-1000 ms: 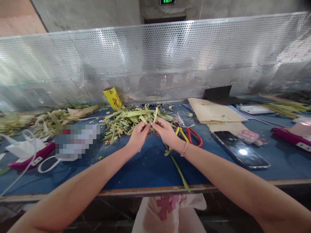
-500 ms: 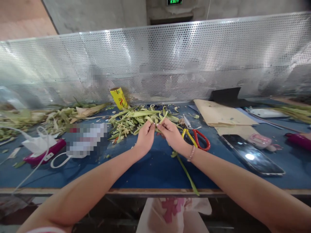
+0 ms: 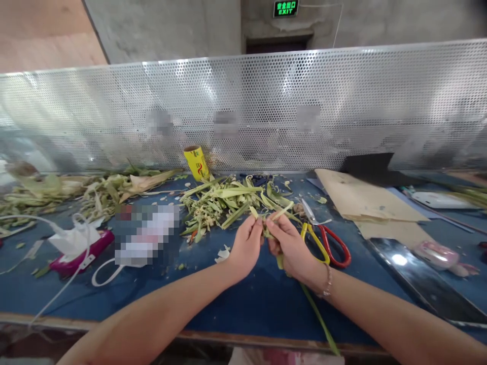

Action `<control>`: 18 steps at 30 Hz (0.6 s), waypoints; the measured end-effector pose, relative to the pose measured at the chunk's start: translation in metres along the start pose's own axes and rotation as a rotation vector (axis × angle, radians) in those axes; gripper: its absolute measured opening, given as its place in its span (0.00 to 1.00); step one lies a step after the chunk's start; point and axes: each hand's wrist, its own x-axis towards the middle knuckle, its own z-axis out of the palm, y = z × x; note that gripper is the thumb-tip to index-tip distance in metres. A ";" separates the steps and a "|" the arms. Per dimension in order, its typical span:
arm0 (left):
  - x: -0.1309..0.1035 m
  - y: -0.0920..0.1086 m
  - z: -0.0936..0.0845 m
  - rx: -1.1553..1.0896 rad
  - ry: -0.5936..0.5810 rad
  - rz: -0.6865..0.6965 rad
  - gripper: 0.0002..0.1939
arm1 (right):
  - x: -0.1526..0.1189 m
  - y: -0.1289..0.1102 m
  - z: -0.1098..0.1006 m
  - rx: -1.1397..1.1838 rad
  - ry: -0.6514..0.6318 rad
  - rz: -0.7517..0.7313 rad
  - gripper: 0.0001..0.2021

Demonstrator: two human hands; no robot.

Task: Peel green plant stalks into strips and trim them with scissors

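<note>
My left hand point(image 3: 247, 245) and my right hand point(image 3: 291, 246) meet above the blue table. Both are closed, their fingertips pinching a pale green leaf strip point(image 3: 282, 210) whose ends stick up above the fingers. Under my right wrist, a long green stem point(image 3: 321, 320) runs down past the table's front edge; whether it joins the strip is hidden. Just beyond my hands lies a heap of green plant scraps point(image 3: 224, 200). Scissors point(image 3: 335, 246) with one red and one yellow handle loop lie close to the right of my right hand.
A yellow cardboard tube point(image 3: 197, 163) stands tilted behind the heap. More leaves point(image 3: 102, 195), a magenta power strip point(image 3: 68, 263) and cables lie left. To the right are brown paper point(image 3: 361, 195), a phone point(image 3: 426, 284) and a pink case point(image 3: 436, 253). A perforated metal screen point(image 3: 266, 101) closes the back.
The view has shifted, so the scene sits lower and farther right. My hands have drawn slightly back from the heap, still pinching the strip. A white scrap now shows beside my left wrist.
</note>
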 end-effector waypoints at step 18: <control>-0.010 0.009 0.000 0.191 0.035 0.083 0.16 | -0.004 -0.002 0.004 0.016 0.163 0.089 0.14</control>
